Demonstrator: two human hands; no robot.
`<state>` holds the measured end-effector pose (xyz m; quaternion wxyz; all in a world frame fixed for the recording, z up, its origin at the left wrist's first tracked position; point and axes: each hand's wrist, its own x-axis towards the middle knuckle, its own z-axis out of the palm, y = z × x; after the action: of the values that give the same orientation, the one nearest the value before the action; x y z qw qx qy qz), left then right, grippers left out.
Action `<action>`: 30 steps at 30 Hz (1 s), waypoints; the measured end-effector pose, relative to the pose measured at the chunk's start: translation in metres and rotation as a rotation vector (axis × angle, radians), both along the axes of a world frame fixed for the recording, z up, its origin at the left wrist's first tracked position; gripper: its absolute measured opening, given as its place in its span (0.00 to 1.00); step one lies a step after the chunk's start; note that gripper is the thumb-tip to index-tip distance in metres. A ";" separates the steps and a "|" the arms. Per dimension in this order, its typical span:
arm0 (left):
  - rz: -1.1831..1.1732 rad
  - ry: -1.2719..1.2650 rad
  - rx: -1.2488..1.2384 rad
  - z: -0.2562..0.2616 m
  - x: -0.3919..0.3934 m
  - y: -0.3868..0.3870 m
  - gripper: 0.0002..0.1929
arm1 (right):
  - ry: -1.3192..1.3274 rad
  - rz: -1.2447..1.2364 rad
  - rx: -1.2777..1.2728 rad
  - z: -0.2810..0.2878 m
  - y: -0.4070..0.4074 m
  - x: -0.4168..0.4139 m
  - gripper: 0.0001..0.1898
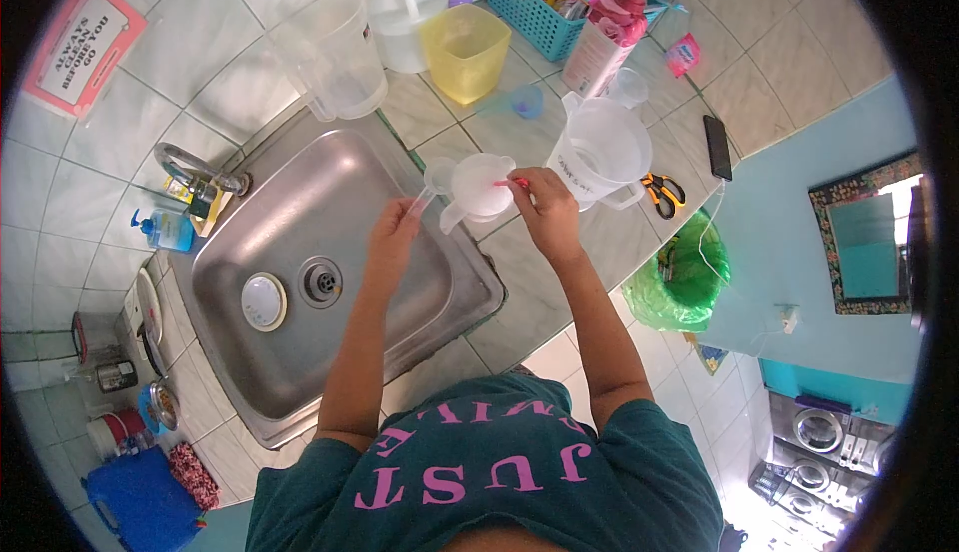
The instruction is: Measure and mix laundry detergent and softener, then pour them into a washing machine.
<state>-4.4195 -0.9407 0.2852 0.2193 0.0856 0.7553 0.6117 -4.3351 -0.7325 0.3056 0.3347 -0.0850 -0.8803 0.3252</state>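
Observation:
My left hand (pixel 397 226) grips the handle of a clear plastic measuring scoop (pixel 439 176), held over the right rim of the steel sink. My right hand (pixel 547 207) pinches a small red item (pixel 518 183) above a white plastic pitcher (pixel 479 181) on the tiled counter; what the item is, I cannot tell. Just right of that hand stands a larger translucent white jug (pixel 603 143) with handwriting on its side. Behind them a light blue plastic scoop (pixel 527 102) lies on the tiles.
The steel sink (pixel 359 170) holds a white round dish (pixel 264 302). A tall clear pitcher (pixel 330 50), yellow container (pixel 466 54) and teal basket (pixel 524 9) line the back. Orange-handled scissors (pixel 664 194) and a phone (pixel 717 147) lie right, near a green-lined bin (pixel 682 282).

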 end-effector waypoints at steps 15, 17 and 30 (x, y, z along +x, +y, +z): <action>0.002 -0.047 0.039 0.000 0.003 0.004 0.10 | -0.176 0.043 -0.268 0.015 -0.008 0.007 0.05; 0.000 -0.071 0.059 0.000 0.003 0.005 0.10 | -0.083 0.046 -0.187 0.004 -0.006 0.000 0.04; 0.006 -0.085 0.041 0.009 0.006 0.008 0.12 | -0.042 -0.024 -0.042 0.000 0.001 0.003 0.04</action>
<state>-4.4130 -0.9325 0.2937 0.2478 0.0617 0.7328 0.6307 -4.3318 -0.7312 0.3053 0.3182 -0.1095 -0.8791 0.3375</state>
